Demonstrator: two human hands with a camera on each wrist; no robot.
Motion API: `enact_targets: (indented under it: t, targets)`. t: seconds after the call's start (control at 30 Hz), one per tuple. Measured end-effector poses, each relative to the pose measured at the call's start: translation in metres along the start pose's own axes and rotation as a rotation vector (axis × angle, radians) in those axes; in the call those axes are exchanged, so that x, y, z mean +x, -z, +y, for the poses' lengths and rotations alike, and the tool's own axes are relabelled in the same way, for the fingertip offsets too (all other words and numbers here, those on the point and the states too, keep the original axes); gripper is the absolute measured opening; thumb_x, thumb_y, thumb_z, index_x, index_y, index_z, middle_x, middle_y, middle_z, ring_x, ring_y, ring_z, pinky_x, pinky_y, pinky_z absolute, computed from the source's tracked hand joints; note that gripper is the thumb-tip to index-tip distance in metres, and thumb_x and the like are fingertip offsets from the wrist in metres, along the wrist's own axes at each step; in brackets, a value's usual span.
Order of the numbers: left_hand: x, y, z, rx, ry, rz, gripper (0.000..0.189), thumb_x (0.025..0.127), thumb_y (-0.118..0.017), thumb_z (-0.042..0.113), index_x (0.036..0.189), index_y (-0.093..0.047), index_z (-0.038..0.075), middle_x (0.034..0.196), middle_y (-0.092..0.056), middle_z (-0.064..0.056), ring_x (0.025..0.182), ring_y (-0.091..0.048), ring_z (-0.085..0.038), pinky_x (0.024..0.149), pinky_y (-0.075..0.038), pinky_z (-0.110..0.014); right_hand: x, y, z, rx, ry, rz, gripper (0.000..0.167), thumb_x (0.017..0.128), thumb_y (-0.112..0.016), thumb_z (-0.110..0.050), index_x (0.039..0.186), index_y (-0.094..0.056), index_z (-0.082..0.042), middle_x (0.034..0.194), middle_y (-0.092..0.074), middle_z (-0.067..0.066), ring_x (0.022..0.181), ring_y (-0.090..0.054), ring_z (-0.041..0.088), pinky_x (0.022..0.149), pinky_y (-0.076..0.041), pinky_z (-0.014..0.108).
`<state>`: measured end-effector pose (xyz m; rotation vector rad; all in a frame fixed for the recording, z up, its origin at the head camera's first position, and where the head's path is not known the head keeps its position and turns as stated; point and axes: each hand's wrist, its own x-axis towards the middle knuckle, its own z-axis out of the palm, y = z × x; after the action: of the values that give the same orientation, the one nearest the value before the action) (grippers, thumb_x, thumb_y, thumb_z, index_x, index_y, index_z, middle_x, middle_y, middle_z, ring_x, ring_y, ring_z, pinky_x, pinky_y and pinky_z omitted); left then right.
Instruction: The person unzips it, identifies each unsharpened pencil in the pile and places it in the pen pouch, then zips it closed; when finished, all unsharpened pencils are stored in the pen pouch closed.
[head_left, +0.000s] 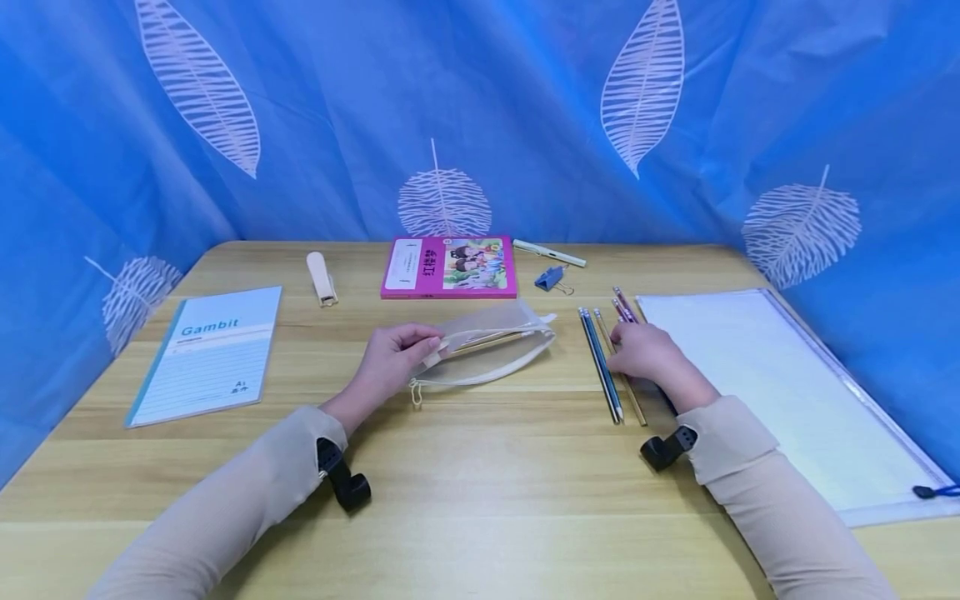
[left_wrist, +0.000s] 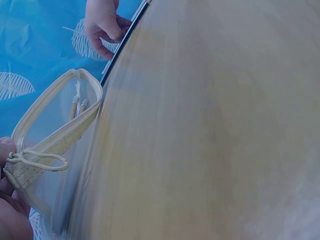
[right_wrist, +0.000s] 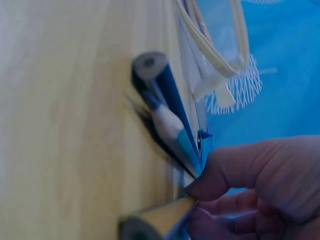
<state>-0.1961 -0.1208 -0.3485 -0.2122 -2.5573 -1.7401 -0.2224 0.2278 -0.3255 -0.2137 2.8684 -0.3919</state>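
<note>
My left hand [head_left: 393, 358] pinches the left corner of a translucent zip pencil pouch [head_left: 487, 375]. The pouch's mouth gapes, and gold pencils [left_wrist: 74, 107] lie inside it. A looped cord [left_wrist: 45, 161] hangs from its zip end. Over on the right, my right hand [head_left: 651, 358] pinches a gold pencil [right_wrist: 162, 217] between thumb and fingers, low over the table. Dark blue pencils [head_left: 597, 367] lie just left of that hand. Past its fingers, the ends of reddish pencils [head_left: 622, 303] show; their other ends are hidden behind the hand.
A white zip document bag [head_left: 765, 400] lies right, under my right forearm. Behind the pouch are a pink book [head_left: 450, 268], a pale pen [head_left: 550, 252] and a blue binder clip [head_left: 550, 277]. A notebook [head_left: 206, 354] and a white stapler [head_left: 321, 277] lie left.
</note>
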Motion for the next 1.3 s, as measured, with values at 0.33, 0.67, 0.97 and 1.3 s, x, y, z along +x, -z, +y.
enact_targets:
  t: [0.33,0.67,0.97,1.3]
  targets:
    - [0.000,0.000,0.000,0.000,-0.001,0.005,0.015,0.088,-0.064,0.013,0.099,-0.071,0.005,0.097,-0.071,-0.013,0.077,-0.059,-0.013,0.064,-0.049,-0.021,-0.002,-0.002,0.009,0.293,-0.068,-0.020,0.026,0.076,-0.058,-0.011,0.097,-0.051,0.002,0.066,-0.054,0.005,0.050,-0.053,0.012,0.050,-0.046,0.027]
    - [0.000,0.000,0.003,0.016,-0.002,0.000,0.015,0.088,-0.063,0.013,0.098,-0.072,0.007,0.097,-0.071,-0.010,0.079,-0.058,-0.016,0.065,-0.048,-0.023,-0.015,-0.007,-0.001,1.239,-0.175,0.179,0.034,0.083,-0.048,0.002,0.116,-0.043,0.007,0.067,-0.056,-0.003,0.054,-0.056,0.005,0.055,-0.052,0.019]
    - [-0.001,-0.002,0.004,0.007,0.011,0.003,0.015,0.089,-0.063,0.013,0.099,-0.071,0.006,0.098,-0.071,-0.011,0.080,-0.059,-0.015,0.067,-0.049,-0.024,-0.019,-0.022,-0.026,1.518,-0.157,0.170,0.011,0.084,-0.044,0.005,0.090,-0.041,-0.004,0.066,-0.059,0.000,0.059,-0.061,0.010,0.058,-0.053,0.020]
    - [-0.002,-0.003,0.003,-0.026,0.014,0.017,0.015,0.088,-0.063,0.011,0.099,-0.071,0.005,0.099,-0.070,-0.013,0.079,-0.060,-0.014,0.065,-0.050,-0.022,-0.009,-0.036,-0.061,1.622,-0.189,0.193,0.014,0.085,-0.046,0.005,0.094,-0.039,-0.005,0.072,-0.060,0.004,0.062,-0.064,0.013,0.066,-0.055,0.023]
